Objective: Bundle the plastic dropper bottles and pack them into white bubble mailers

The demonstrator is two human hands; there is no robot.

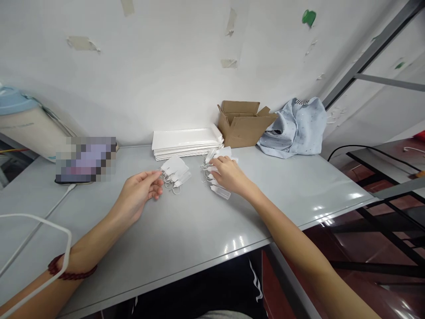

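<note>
My left hand (141, 190) is at the left edge of a small heap of white tags (175, 166) with thin string loops. Its thumb and forefinger are pinched together at the corner of a tag; whether they grip it is hard to see. To the right, my right hand (230, 175) bends its fingers down over a second heap. Small clear plastic tubes (221, 192) with white ends and string loops lie there, partly covered by that hand. What its fingertips hold is hidden.
Behind the heaps, a stack of flat white boxes (186, 141) rests against the wall, beside an open cardboard box (247, 126) and a light blue cloth bag (295, 128). A blurred-out phone (88, 159) with a white cable (49, 215) lies left. A white bent rod crosses my left forearm.
</note>
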